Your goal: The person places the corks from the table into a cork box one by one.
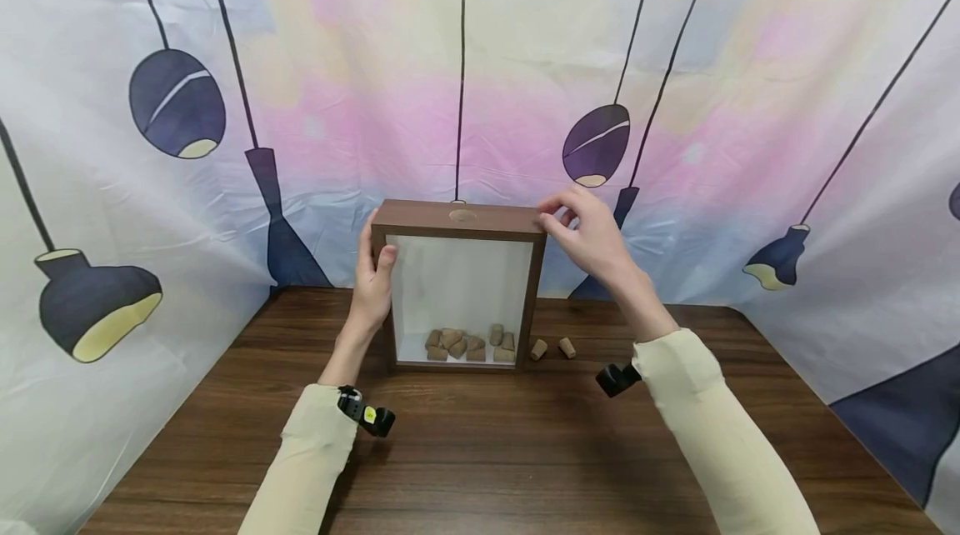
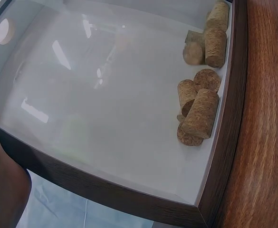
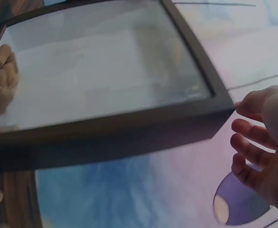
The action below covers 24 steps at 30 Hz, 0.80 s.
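Note:
A brown shadow box frame [image 1: 461, 222] with a clear front stands upright on the table, and a round hole shows in its top. Several cork stoppers [image 1: 453, 342] lie at the bottom inside it. My left hand [image 1: 371, 281] grips the box's left side, thumb on the front edge. At the top right corner is my right hand [image 1: 592, 235], its fingers loosely bent with nothing visible between them. In the right wrist view, the fingertips [image 3: 239, 124] are beside that corner.
Two loose corks, one cork [image 1: 538, 349] close by the box and another cork [image 1: 567, 347] farther right, lie on the dark wood table [image 1: 487, 452]. A printed cloth [image 1: 375, 60] with lamp drawings hangs behind and at both sides.

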### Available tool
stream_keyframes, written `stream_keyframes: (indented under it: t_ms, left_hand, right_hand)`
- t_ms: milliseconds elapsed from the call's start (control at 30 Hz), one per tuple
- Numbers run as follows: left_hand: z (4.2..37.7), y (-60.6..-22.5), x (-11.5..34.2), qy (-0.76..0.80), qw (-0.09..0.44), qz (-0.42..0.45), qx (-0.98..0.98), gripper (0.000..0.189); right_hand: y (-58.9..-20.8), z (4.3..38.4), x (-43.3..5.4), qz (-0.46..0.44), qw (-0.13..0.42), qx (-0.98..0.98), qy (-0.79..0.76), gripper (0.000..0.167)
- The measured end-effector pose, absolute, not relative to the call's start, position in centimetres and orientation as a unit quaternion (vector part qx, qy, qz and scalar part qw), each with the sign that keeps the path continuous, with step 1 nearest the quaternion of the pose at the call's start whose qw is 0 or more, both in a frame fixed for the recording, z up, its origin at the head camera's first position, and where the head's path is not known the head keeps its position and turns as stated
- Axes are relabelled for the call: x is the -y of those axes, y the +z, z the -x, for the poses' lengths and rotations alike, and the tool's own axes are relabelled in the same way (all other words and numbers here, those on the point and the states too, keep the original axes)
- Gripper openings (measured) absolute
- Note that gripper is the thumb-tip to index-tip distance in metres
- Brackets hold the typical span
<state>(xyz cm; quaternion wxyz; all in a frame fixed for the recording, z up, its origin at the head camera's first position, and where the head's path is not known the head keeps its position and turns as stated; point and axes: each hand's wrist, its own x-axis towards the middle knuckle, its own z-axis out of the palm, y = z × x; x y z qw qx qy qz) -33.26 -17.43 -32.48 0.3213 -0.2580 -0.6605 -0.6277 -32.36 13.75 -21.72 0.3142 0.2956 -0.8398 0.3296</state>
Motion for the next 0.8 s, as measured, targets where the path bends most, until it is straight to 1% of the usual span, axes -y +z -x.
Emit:
stream_keyframes:
  t_ms: [233,300,600,800]
  left_hand:
    - [33.2,-32.5,17.4,-0.628,0.32,0.261,0.66,0.074]
    - [33.2,-32.5,17.5,-0.627,0.322,0.261,0.66,0.073]
    - [33.3,-32.5,17.5,-0.63,0.319,0.261,0.658,0.073]
    - [33.2,-32.5,17.4,-0.629,0.32,0.261,0.659,0.074]
  right_hand:
    - [-24.3,32.9,-16.0,-0.268,0.313,0.846,0.338,0.016]
    - [-25.0,33.1,-16.6,-0.264,0.305,0.852,0.333,0.015]
    - [-30.0,34.5,-19.1,-0.243,0.235,0.891,0.303,0.017]
    - [-33.4,35.4,-20.3,-0.228,0.2,0.901,0.309,0.015]
